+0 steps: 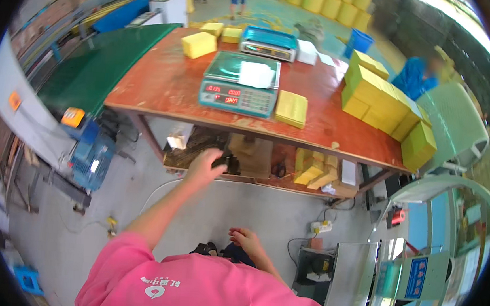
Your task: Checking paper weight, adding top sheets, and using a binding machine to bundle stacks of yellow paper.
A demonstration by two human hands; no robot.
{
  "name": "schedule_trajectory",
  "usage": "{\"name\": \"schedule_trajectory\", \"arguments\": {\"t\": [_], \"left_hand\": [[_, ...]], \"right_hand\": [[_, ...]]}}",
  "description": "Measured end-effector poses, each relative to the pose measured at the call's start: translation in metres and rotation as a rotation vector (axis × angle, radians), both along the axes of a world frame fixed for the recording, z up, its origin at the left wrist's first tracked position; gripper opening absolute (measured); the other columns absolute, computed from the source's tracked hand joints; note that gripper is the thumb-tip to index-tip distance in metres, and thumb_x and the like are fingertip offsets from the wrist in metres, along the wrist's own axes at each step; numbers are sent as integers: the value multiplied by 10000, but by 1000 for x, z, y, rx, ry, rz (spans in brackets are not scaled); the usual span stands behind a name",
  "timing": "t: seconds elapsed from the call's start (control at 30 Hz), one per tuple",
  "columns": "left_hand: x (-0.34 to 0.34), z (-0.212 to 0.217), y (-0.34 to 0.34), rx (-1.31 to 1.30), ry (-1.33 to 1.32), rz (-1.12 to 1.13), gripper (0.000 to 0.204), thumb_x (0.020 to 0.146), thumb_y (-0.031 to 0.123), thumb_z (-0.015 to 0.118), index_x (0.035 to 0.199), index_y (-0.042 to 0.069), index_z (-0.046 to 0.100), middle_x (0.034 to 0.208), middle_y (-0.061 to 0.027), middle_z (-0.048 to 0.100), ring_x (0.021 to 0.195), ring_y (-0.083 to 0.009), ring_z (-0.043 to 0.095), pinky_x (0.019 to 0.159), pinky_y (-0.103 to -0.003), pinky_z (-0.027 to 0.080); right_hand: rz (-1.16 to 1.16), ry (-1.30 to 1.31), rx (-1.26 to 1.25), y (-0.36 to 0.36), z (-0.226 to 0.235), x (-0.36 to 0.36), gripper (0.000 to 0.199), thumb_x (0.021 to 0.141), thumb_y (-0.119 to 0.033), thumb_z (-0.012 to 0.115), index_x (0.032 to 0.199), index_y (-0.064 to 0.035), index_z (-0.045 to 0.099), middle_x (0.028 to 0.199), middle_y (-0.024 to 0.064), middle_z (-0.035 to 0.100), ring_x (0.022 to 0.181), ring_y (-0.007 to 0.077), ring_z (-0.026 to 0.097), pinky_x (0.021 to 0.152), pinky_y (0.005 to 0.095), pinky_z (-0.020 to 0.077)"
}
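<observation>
My left hand (204,170) is stretched forward in front of the table, over its lower shelf. Its thumb and fingers are apart, with nothing seen between them. Low in front of my body is my right hand (243,239), its fingers loosely bent and apart, holding nothing that I can see. A teal digital scale (238,98) with lit red figures stands at the table's near edge, beyond my left hand. White paper (256,75) lies on its pan. Right beside the scale sits a small stack of yellow paper (291,108).
The red-topped table (164,85) also carries a second scale (268,43), yellow blocks (199,45) and a long yellow stack (379,100). A green conveyor belt (100,66) and blue motor (92,156) are left. A person in blue (414,76) is beyond a pale chair (454,122).
</observation>
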State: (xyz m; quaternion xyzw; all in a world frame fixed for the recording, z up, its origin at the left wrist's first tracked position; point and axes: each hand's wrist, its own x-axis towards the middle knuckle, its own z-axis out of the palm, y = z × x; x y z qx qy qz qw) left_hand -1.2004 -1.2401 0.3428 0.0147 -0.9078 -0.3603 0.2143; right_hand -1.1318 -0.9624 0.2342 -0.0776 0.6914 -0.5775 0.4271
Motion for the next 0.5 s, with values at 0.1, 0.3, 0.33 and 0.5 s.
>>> {"name": "schedule_trajectory", "arguments": {"t": [0.1,0.3,0.33,0.5], "left_hand": [[-124,45,-3,-312,157,-50,567,755,267,767,1213,-14,583,1295,-207,564,1231,-375,513,1029,-436,418],[-278,75,-30,-544,183,28,635,726,267,792,1248,-15,565,1320,-225,546,1262,-387,486,1066,-447,388],[-287,71,-34,-499,108,66,640,735,256,783,1267,-17,554,1331,-219,542,1262,-375,491,1065,-428,395],[-309,75,-38,-374,32,41,319,806,221,703,1052,20,676,1056,-189,670,991,-357,625,860,-430,494]], "right_hand": [[-180,-69,-54,13,-6,-60,329,947,-192,543,1199,4,623,1086,88,677,926,163,652,791,292,510],[-307,-110,-34,31,-16,-170,326,962,-206,543,1209,-5,616,1035,85,690,893,172,653,783,292,511],[-322,-77,-39,26,-6,-188,314,970,-192,533,1209,-5,614,1043,84,690,895,171,653,780,296,512],[-271,-30,-183,-8,63,-277,297,977,-155,502,1193,16,614,1042,96,684,897,172,650,794,306,514]]}}
